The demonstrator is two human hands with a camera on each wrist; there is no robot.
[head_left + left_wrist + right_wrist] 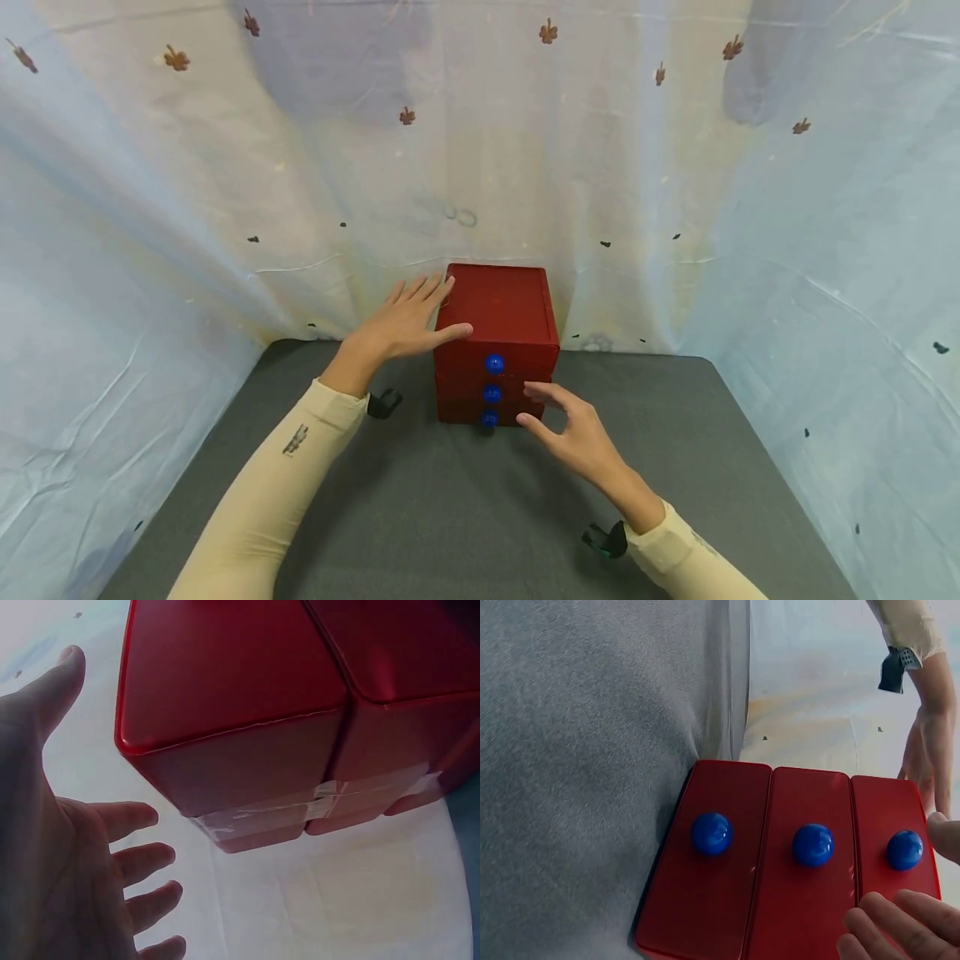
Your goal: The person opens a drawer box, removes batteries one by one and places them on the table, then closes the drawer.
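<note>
A red box of three stacked drawers (498, 304) stands at the back of the table, each drawer front bearing a round blue knob (494, 363). All three fronts look closed in the right wrist view. My left hand (401, 325) is held beside the box's upper left edge, fingers spread and thumb toward the top; in the left wrist view a gap shows between the fingers and the red side. My right hand (573, 429) hovers before the right part of the drawer fronts, thumb and fingers apart, nothing between them.
The table has a dark grey cloth (465, 517). A pale curtain (510, 183) with small leaf prints hangs close behind the box and along both sides. Clear tape (270, 814) runs along the box's side. A black wrist strap (385, 403) sits on the left sleeve.
</note>
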